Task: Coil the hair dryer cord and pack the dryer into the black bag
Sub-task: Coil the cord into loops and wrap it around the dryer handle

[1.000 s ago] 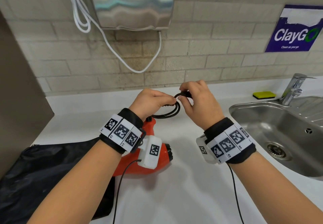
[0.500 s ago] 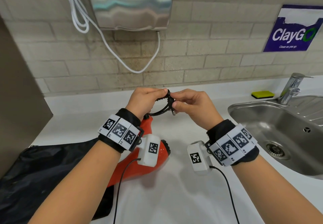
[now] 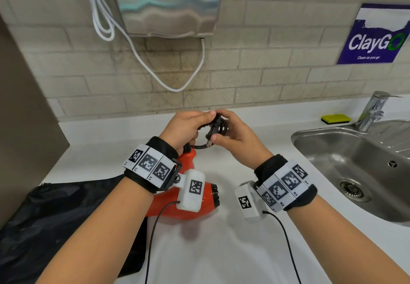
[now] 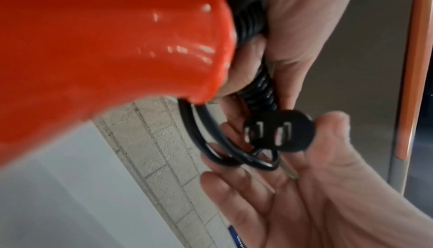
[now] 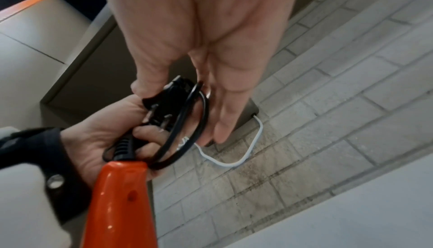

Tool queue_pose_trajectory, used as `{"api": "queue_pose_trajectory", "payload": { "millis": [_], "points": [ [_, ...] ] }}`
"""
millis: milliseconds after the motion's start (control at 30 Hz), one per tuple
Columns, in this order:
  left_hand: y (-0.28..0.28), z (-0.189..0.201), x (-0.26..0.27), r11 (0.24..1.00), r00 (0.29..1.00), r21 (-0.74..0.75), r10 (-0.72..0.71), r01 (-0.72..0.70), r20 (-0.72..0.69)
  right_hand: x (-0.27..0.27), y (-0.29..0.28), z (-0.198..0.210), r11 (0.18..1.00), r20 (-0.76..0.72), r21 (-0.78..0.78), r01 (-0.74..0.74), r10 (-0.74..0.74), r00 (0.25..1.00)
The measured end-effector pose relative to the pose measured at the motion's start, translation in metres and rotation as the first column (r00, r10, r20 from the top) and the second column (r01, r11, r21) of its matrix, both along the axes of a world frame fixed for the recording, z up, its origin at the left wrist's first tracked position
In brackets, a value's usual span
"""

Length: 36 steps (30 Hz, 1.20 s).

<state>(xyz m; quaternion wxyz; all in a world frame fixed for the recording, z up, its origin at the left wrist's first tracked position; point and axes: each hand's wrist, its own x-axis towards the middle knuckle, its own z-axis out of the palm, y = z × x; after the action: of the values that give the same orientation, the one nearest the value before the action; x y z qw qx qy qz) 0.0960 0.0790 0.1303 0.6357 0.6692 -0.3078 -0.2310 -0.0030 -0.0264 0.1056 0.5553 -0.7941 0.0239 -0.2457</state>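
Note:
The orange hair dryer [image 3: 206, 195] lies on the white counter with its handle [image 5: 119, 196] pointing away from me. My left hand [image 3: 199, 125] grips the black cord's coiled loops [image 4: 253, 29] at the end of the handle. My right hand [image 3: 218, 126] pinches the black two-pin plug [image 4: 279, 131] between thumb and fingers, held against the loops [image 5: 187, 131]. The black bag [image 3: 55, 228] lies flat at the left, partly under the dryer and my left forearm. The bag's opening is hidden.
A steel sink [image 3: 355, 161] with a tap [image 3: 372, 110] is at the right, and a yellow sponge [image 3: 336, 118] sits behind it. A hand dryer [image 3: 166, 4] with a white cable [image 3: 177, 84] hangs on the tiled wall. A brown panel [image 3: 22, 117] stands at the left.
My right hand has carried the plug from above the coil down against the loops, turning its wrist. My left hand has kept its hold on the cord, and the dryer stayed put.

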Motion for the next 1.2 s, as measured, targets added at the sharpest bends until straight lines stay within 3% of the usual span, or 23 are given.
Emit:
{"api": "queue_pose_trajectory", "payload": {
  "millis": [300, 533, 633, 867, 1000, 1100, 1200],
  "points": [
    [0.000, -0.004, -0.001, 0.998, 0.995, 0.012, -0.065, 0.064, 0.079, 0.005, 0.006, -0.006, 0.990, 0.088, 0.064, 0.122, -0.128, 0.988],
    [-0.005, -0.006, -0.001, 1.000, 0.997, -0.008, 0.016, -0.015, 0.073, 0.005, 0.005, -0.007, 0.927, 0.158, -0.175, 0.332, -0.306, 0.939],
    [-0.002, -0.005, 0.000, 1.000, 0.996, -0.011, 0.020, -0.019, 0.085, 0.001, 0.008, -0.010, 0.898, 0.174, -0.266, 0.350, -0.312, 0.934],
    [0.001, -0.004, -0.002, 1.000, 0.992, 0.026, -0.002, -0.002, 0.130, 0.000, 0.009, -0.005, 0.955, 0.028, -0.052, 0.292, -0.291, 0.956],
    [0.010, -0.008, 0.000, 0.999, 0.983, -0.043, -0.008, 0.017, 0.186, -0.002, 0.005, -0.008, 0.952, 0.026, -0.012, 0.305, -0.305, 0.952],
    [0.026, -0.028, 0.006, 0.996, 0.974, 0.050, -0.077, 0.068, 0.214, -0.005, -0.003, -0.010, 0.940, 0.029, 0.028, 0.339, -0.340, 0.940],
    [0.039, -0.061, 0.007, 0.951, 0.940, 0.302, -0.159, 0.064, 0.301, -0.007, -0.011, -0.013, 0.934, 0.004, 0.072, 0.351, -0.352, 0.936]
  ]
}}
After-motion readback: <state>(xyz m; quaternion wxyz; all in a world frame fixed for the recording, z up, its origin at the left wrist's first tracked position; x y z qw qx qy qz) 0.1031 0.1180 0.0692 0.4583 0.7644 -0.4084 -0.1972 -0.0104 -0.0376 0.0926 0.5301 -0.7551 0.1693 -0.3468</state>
